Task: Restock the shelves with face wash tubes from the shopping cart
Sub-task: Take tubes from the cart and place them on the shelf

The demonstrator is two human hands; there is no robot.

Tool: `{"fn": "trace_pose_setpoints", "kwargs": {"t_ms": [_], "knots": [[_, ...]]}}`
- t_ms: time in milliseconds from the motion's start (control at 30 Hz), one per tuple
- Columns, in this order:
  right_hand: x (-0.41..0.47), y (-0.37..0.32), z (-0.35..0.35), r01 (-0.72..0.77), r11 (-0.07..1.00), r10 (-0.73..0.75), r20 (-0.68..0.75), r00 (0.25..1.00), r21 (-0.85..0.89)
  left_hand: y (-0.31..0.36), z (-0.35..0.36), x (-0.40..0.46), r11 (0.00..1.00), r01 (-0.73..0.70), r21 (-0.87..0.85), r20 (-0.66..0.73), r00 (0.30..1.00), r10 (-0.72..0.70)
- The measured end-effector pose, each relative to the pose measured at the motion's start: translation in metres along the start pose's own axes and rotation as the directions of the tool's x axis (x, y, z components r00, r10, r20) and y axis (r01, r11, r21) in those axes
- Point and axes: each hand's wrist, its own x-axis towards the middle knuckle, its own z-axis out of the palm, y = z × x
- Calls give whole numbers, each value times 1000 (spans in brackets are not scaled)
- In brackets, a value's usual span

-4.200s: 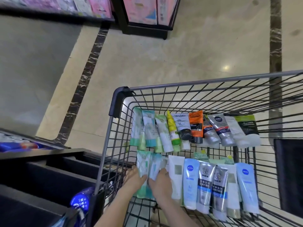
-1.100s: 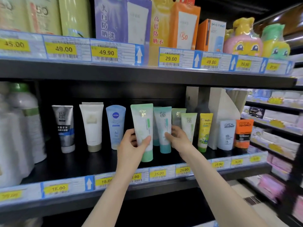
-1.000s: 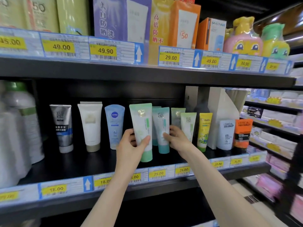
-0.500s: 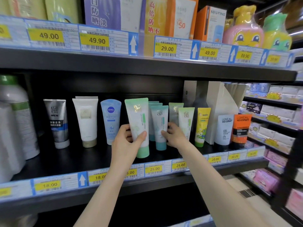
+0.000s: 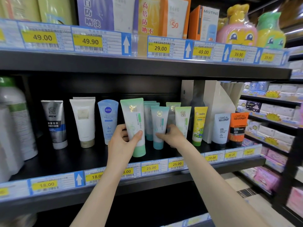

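- I see my left hand [image 5: 122, 141] wrapped round the tall pale-green plastic face wash tube [image 5: 134, 126], cap down, near the black shelf [image 5: 49, 163] front.
- I judge it light, squashy and slick; the lower body is the best hold.
- My right hand [image 5: 172, 135] pinches the smaller teal-capped tube [image 5: 159, 126], standing just beside.
- Both arms reach forward.

left hand [image 5: 122, 141] tube [image 5: 135, 126] on shelf [image 5: 54, 163] | right hand [image 5: 173, 136] tube [image 5: 159, 126] beside, rightward
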Motion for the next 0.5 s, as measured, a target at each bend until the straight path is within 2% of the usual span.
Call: {"fn": "trace_pose_setpoints", "kwargs": {"t_ms": [200,500], "knots": [[1,-8,5,12,978,-20,-35,999,-209,-1,1,1,1000,0,21,7,1000,0],[-1,-9,1,50,970,-41,44,998,-236,-1,1,2,997,21,72,15,1000,-22]]}}
